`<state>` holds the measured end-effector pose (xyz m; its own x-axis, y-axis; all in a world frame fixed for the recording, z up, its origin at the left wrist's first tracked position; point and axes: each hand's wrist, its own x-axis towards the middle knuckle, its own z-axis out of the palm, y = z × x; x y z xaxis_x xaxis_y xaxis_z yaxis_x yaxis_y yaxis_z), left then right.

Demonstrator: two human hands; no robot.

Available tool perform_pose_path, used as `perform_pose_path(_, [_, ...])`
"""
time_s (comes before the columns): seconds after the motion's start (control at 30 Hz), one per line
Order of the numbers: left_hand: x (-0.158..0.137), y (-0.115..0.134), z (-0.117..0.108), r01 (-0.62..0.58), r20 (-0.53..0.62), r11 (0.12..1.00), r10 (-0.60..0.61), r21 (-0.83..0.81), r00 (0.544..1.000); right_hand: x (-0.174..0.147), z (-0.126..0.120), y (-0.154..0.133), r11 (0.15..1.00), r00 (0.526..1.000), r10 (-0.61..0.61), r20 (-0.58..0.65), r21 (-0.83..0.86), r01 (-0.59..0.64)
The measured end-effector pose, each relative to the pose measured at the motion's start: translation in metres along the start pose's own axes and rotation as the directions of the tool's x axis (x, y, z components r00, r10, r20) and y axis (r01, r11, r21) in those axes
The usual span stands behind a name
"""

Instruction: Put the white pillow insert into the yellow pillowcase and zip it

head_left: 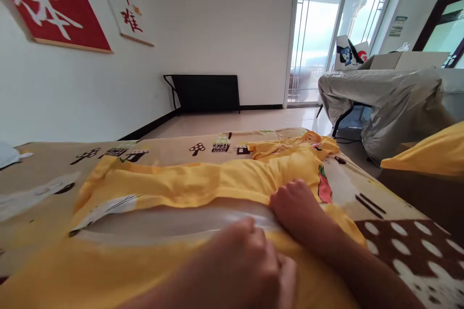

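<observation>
A yellow fabric cover point(210, 181) with printed patches lies across the bed in front of me. A long slit gapes in it, and a greyish-white, slightly shiny inside point(163, 219) shows through. My right hand point(295, 205) is closed on the fabric at the right end of the slit. Nearer to me, my left hand point(250, 263) is a closed fist over the slit's lower edge, blurred by motion. What its fingers hold is hidden. A red and green print point(324, 186) shows on the cloth beyond my right hand.
Beneath the cover is a beige patterned bed sheet point(87, 154), with brown dotted cloth point(406, 246) at right. Another yellow cloth point(431, 149) hangs at the right edge. Beyond stand a plastic-covered table point(384, 87) with boxes and a black folded panel point(206, 92) against the wall.
</observation>
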<state>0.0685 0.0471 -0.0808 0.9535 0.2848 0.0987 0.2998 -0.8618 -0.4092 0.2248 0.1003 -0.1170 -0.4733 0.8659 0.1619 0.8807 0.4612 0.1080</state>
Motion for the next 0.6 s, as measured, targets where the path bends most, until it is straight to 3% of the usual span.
perform_pose_path(0.07, [0.039,-0.003,0.013,-0.092,0.280,0.988,0.125,-0.128,0.952,0.006,0.012,0.015,0.998,0.998,0.054,0.021,0.012,-0.054])
perform_pose_path(0.13, [0.069,-0.011,0.029,-0.139,0.375,0.951,0.240,-0.277,0.895,0.009,0.018,0.034,0.994,0.995,0.093,0.017,0.047,-0.094])
perform_pose_path(0.2, [0.086,-0.020,0.048,-0.186,0.257,0.925,0.278,-0.332,0.926,0.011,0.021,0.052,0.989,0.993,0.119,0.029,0.087,-0.121])
perform_pose_path(0.27, [0.092,-0.029,0.071,-0.208,0.012,0.932,0.221,-0.298,0.975,0.014,0.024,0.065,0.980,0.988,0.148,0.037,0.130,-0.152])
perform_pose_path(0.3, [0.092,-0.032,0.083,-0.200,-0.100,0.938,0.178,-0.285,0.979,0.016,0.025,0.070,0.972,0.985,0.167,0.034,0.161,-0.170])
perform_pose_path(0.37, [0.087,-0.036,0.103,-0.159,-0.277,0.949,0.081,-0.272,0.957,0.022,0.030,0.075,0.949,0.979,0.203,0.000,0.245,-0.197])
perform_pose_path(0.47, [0.079,-0.037,0.116,-0.084,-0.479,0.970,-0.036,-0.226,0.877,0.031,0.038,0.079,0.904,0.959,0.274,-0.079,0.363,-0.228])
perform_pose_path(0.53, [0.078,-0.037,0.115,-0.019,-0.545,0.979,-0.097,-0.204,0.833,0.034,0.043,0.082,0.878,0.943,0.316,-0.107,0.408,-0.248])
perform_pose_path(0.6, [0.079,-0.039,0.110,0.036,-0.469,0.961,-0.168,-0.276,0.867,0.034,0.046,0.086,0.869,0.930,0.349,-0.117,0.410,-0.275])
